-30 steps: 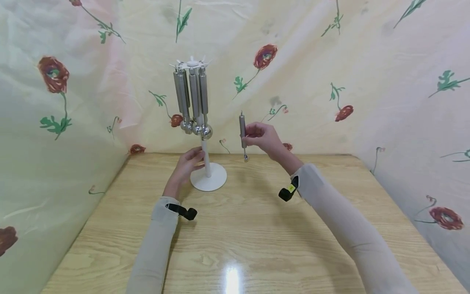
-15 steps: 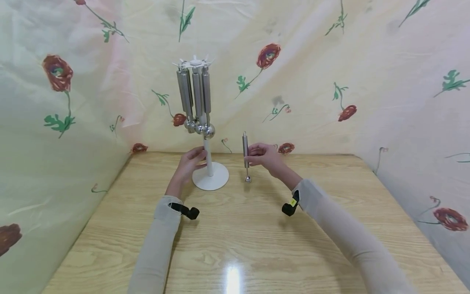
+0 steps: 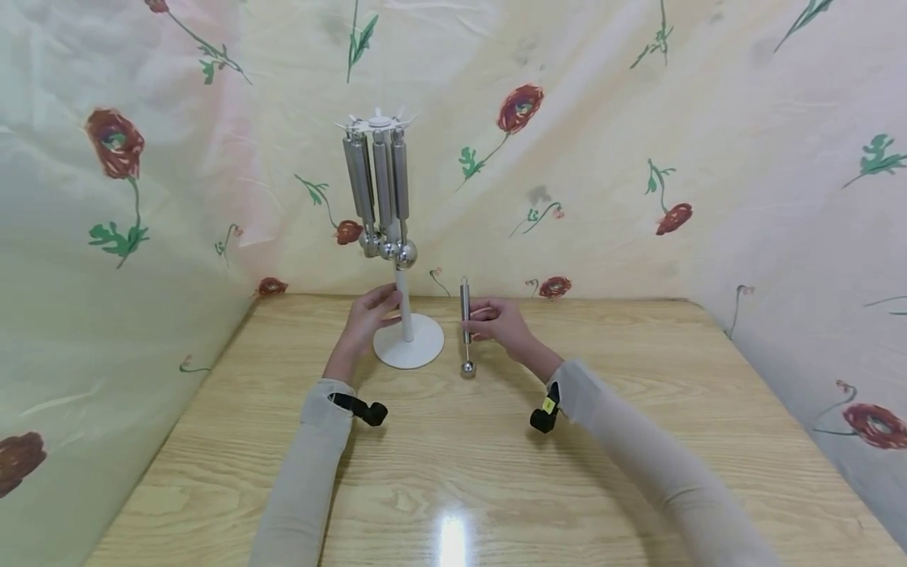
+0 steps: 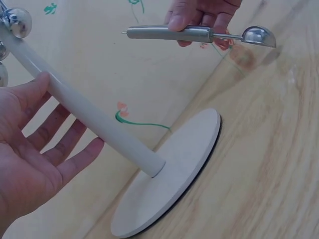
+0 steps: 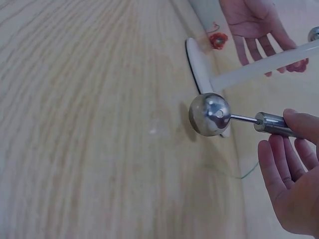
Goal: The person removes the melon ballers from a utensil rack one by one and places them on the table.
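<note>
My right hand pinches a steel melon baller by its cylindrical handle. Its round bowl points down, just above the table or touching it; I cannot tell which. Left of it stands a white rack with a slim pole and a round base. Several steel utensils with ball-shaped ends hang from the rack's top. My left hand is at the pole: in the left wrist view the thumb touches it, and the fingers reach towards it, fairly straight.
The rack stands near the back edge of a light wooden table. Behind and at both sides hangs a flower-patterned cloth. A black wrist camera is strapped to each forearm.
My right hand has lowered the melon baller from beside the hanging utensils towards the table, lately shifting a little left. My left hand stays at the pole.
</note>
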Tool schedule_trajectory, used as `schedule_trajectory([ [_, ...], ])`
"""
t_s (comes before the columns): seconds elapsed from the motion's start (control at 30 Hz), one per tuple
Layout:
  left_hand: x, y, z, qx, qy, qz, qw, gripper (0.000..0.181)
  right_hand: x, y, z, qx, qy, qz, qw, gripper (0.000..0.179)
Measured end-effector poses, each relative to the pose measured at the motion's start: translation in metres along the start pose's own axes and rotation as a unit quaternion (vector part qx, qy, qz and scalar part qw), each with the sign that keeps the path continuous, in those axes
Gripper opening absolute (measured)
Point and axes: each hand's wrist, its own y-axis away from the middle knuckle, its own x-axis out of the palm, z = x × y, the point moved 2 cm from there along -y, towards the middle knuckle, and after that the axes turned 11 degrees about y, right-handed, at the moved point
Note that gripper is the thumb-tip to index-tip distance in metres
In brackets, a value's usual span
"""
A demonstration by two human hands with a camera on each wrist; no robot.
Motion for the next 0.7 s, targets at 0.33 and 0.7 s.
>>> schedule_trajectory([
  [0.33,0.001,0.000,0.002,0.024,-0.016,-0.016,0.9995,0.046,0.006,-0.003,-0.010,0.002,0.023,-0.012,0.9997,0.043],
  [0.7,0.002,-0.001,0.004,0.025,-0.019,-0.021,0.9993,0.046,0.005,-0.009,-0.022,0.038,0.046,-0.030,0.9977,0.042],
])
